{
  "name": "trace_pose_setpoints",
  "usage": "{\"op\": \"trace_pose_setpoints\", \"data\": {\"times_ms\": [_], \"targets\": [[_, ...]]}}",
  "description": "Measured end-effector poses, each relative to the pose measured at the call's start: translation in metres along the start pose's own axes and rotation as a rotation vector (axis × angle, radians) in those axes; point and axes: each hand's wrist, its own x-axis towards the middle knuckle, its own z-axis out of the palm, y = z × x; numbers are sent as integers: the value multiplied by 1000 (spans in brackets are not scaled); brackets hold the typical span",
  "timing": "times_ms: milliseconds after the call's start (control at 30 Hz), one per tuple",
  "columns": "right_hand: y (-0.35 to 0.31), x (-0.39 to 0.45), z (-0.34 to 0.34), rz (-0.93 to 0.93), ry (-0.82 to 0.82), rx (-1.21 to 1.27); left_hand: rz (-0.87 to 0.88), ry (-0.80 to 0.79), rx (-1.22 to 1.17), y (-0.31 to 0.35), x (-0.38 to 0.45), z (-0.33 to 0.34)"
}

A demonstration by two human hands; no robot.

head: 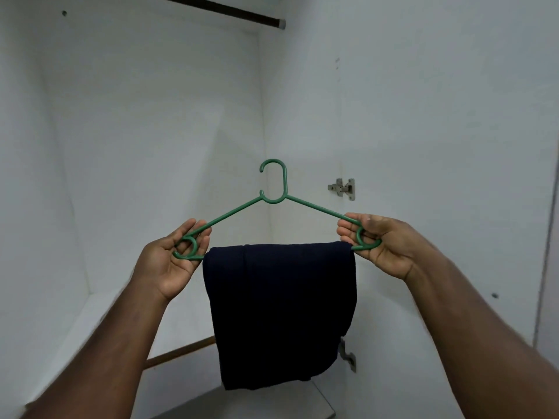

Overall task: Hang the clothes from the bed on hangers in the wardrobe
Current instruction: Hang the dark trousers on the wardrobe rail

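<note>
Green plastic clothes hanger (pixel 273 189): held up level in the middle of the view, hook uppermost and free of any rail, inside the white wardrobe.
Dark navy folded garment (pixel 279 313): draped over the hanger's bottom bar, hanging straight down between the two hands; it covers nearly the whole bar, its lower edge near the bottom of the view.
Left hand (pixel 172 261): palm turned up toward the camera, fingers curled loosely around the hanger's left end — the looped corner lies across the palm, grasped rather than clenched.
Right hand (pixel 375 243): mirrors it at the right end, fingers and thumb closed around the hanger's right loop, just beside the garment's edge.
White wardrobe interior (pixel 136 116): bare back wall and side walls fill the scene.
Dark hanging rail (pixel 223 9): runs across the top, far above the hook and well apart from it, ending in a pale end cap at the right.
Brown wooden rail (pixel 181 353): low on the left, partly hidden behind the garment.
Metal door hinge (pixel 343 188): on the right wall, just above the right hand — a second metal fitting (pixel 346 355) shows lower down beside the garment.
</note>
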Motion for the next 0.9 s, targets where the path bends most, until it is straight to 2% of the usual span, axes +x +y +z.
{"op": "trace_pose_setpoints", "data": {"times_ms": [267, 500, 900], "targets": [[1, 86, 18, -73, 23, -3, 1, 3, 19, 11, 92, -6], [-16, 165, 23, -155, -19, 33, 102, 47, 39, 19, 169, 15], [-50, 285, 41, -268, -53, 48, 166, -47, -40, 29, 294, 44]]}}
